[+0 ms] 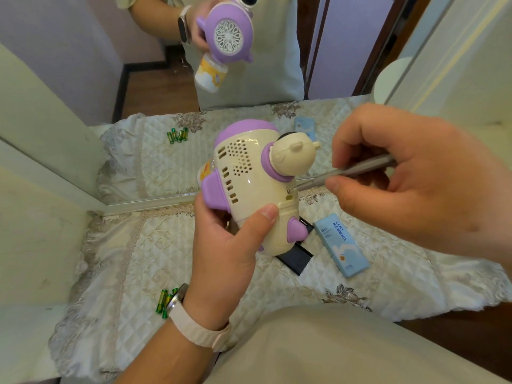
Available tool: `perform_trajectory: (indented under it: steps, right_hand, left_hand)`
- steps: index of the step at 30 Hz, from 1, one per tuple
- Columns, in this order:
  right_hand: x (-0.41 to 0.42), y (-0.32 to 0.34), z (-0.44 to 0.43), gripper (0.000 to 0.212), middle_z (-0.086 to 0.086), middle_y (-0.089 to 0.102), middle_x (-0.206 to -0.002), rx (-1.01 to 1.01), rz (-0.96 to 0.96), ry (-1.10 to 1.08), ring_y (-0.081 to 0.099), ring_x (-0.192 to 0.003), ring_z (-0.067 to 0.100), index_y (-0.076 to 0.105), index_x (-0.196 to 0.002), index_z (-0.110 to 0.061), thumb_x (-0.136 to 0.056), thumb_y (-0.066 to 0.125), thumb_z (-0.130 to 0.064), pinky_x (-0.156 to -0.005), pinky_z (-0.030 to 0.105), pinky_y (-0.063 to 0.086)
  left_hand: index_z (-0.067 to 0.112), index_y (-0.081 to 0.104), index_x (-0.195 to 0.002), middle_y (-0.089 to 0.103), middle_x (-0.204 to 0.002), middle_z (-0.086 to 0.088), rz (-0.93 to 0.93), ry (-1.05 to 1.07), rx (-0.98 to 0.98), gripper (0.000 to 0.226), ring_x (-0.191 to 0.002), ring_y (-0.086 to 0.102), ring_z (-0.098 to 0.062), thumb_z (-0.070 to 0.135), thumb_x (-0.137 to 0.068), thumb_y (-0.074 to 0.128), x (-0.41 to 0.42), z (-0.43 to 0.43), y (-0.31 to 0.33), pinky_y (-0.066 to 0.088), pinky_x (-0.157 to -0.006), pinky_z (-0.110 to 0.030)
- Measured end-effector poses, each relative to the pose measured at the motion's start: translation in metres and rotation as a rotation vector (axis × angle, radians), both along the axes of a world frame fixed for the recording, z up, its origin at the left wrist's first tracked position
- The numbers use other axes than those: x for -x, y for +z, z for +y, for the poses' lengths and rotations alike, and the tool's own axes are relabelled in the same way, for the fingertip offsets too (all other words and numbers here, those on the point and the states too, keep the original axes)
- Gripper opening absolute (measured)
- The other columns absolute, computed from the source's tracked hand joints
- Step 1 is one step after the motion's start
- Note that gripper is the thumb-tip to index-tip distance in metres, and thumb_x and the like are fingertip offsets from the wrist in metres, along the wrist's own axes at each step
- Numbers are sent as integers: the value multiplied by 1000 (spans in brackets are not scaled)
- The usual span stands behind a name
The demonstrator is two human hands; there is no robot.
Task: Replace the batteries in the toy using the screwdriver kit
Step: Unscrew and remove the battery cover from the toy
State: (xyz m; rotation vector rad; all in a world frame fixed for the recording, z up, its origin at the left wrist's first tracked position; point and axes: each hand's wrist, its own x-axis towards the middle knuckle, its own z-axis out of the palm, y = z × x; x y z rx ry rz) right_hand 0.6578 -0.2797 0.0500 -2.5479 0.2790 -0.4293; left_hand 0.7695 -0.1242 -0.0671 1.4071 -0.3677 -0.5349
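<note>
Where mirror (83, 65) meets quilted cloth (133, 256)

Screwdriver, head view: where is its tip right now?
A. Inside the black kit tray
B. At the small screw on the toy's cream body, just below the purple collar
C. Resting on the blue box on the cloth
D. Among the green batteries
B: the right hand holds the screwdriver with its tip at the screw on the toy, which the left hand steadies.

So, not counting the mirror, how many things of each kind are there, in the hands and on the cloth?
Toy: 1
Screwdriver: 1
Blue box: 1
Black case: 1
Green batteries: at least 3, wrist hides some
Total: at least 7
</note>
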Motion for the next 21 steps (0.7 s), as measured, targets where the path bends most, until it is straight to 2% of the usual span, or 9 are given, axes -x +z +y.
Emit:
perform_trajectory:
  steps: [2, 5, 9, 16, 21]
  right_hand:
    - [0, -1, -1, 12, -4, 56, -65, 15, -4, -8, 56, -64, 16, 53, -80, -26, -83, 63, -31, -52, 23, 44]
    - [-2, -2, -2, 12, -7, 58, -66, 21, -6, -12, 57, -64, 16, 54, -82, -27, -88, 60, -36, -52, 22, 45]
    - [-2, -3, -2, 8, -3, 57, -60, 19, -6, 12, 55, -59, 21, 54, -89, -26, -87, 61, -31, -53, 31, 43]
    - [-4, 0, 0, 16, -6, 53, -80, -9, 11, 29, 53, -64, 22, 53, -91, -27, -79, 64, -24, -54, 31, 43]
    - [-5, 0, -1, 11, -3, 56, -66, 0, 6, 4, 54, -61, 20, 54, -88, -27, -86, 60, -35, -54, 33, 43]
  left_hand:
    - [11, 48, -132, 64, -122, -19, 3, -2, -1, 77, -110, 64, -40, 40, -67, 78, 0, 0, 0, 50, -90, -69]
    - [13, 49, -130, 65, -121, -15, 6, 4, -3, 75, -111, 64, -36, 39, -66, 78, 0, -1, -1, 51, -91, -65]
    - [10, 50, -128, 66, -119, -17, 13, 3, 4, 73, -107, 66, -36, 38, -66, 78, 0, 0, -1, 55, -88, -61]
    - [7, 49, -129, 65, -119, -21, 12, -7, 10, 74, -107, 65, -41, 37, -68, 78, -3, 0, -2, 54, -87, -64]
    - [12, 50, -128, 66, -118, -15, 4, 4, 8, 73, -106, 66, -34, 38, -66, 77, -2, 2, -2, 56, -86, -54]
